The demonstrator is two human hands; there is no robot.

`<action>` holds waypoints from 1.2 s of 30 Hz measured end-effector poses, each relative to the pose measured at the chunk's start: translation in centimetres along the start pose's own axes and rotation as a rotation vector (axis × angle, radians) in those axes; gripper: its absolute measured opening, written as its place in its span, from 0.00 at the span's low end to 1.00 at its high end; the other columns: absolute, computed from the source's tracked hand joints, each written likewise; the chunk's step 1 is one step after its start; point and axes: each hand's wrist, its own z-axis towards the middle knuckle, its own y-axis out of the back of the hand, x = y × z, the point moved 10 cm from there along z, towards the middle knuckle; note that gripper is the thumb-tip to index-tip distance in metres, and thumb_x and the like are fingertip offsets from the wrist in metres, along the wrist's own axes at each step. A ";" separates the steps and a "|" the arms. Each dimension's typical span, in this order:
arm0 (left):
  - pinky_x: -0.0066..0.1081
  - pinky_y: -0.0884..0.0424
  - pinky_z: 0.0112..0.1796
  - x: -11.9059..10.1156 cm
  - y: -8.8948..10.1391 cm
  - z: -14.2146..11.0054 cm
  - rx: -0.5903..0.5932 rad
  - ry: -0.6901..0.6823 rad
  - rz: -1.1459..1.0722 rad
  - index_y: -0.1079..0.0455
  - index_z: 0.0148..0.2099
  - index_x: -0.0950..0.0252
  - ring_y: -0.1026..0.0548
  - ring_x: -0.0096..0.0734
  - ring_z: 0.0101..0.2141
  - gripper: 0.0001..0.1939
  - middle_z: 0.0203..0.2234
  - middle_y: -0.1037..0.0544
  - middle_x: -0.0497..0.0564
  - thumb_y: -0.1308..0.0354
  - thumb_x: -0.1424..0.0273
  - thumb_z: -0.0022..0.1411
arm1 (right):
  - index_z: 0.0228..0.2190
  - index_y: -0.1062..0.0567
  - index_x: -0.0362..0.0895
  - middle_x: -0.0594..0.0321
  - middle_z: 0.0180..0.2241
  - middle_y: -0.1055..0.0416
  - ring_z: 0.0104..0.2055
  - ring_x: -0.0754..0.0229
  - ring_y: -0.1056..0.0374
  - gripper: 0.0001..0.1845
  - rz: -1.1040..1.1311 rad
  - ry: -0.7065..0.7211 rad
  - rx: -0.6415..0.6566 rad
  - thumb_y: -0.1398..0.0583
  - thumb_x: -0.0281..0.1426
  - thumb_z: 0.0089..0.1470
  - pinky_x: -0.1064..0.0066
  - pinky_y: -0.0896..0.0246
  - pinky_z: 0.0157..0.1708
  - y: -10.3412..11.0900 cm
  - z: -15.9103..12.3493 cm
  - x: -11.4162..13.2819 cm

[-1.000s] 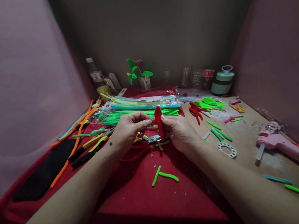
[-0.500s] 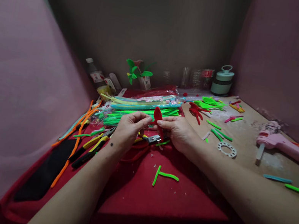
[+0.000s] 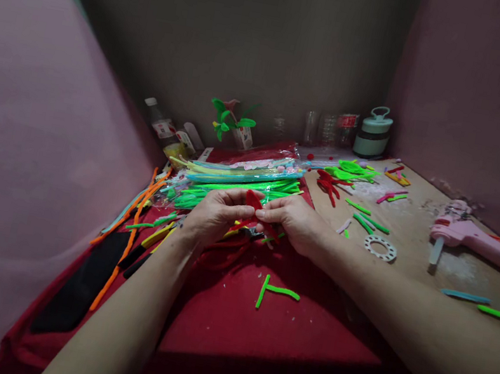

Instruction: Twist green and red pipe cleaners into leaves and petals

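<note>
Both of my hands meet over the red cloth [image 3: 227, 318] and pinch one bent red pipe cleaner [image 3: 253, 200]. My left hand [image 3: 216, 216] grips its left side with thumb and fingers closed. My right hand [image 3: 295, 219] pinches its right side. The piece lies low between the fingertips, partly hidden by them. Under my hands lie more red pipe cleaner lengths [image 3: 223, 256] and a small metal cutter, mostly covered.
Packs of green, yellow and blue pipe cleaners [image 3: 236, 181] lie behind my hands. Orange strands [image 3: 132, 224] and yellow-handled pliers [image 3: 151, 240] are at left. Two green offcuts [image 3: 275, 291] lie in front. A pink glue gun [image 3: 477, 243], a white ring [image 3: 379, 247] and loose scraps sit on the wooden table at right.
The red pipe cleaner stood upright between my fingertips before; now it is folded lower and my two hands have closed in together around it.
</note>
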 end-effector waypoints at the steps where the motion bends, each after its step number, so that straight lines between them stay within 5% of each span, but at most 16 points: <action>1: 0.30 0.30 0.33 0.0 -0.1 0.0 0.013 0.010 0.011 0.25 0.37 0.68 0.25 0.30 0.28 0.15 0.28 0.22 0.51 0.33 0.75 0.43 | 0.14 0.32 0.40 0.65 0.12 0.35 0.12 0.69 0.47 0.11 -0.003 -0.007 0.013 0.36 0.29 0.39 0.74 0.56 0.13 -0.1 0.0 -0.1; 8: 0.27 0.31 0.30 -0.2 0.0 0.0 0.051 0.005 0.053 0.26 0.31 0.69 0.26 0.28 0.25 0.10 0.23 0.24 0.50 0.33 0.73 0.42 | 0.16 0.30 0.39 0.62 0.16 0.31 0.14 0.69 0.43 0.07 0.024 0.000 0.142 0.40 0.25 0.42 0.74 0.50 0.16 -1.2 0.0 -0.4; 36: 0.25 0.36 0.29 -0.6 0.5 0.0 -0.035 -0.093 0.121 0.27 0.29 0.67 0.31 0.23 0.24 0.08 0.22 0.27 0.47 0.34 0.70 0.44 | 0.12 0.31 0.41 0.64 0.13 0.34 0.14 0.69 0.45 0.09 -0.076 0.130 0.014 0.42 0.24 0.39 0.75 0.51 0.15 -0.2 0.1 0.8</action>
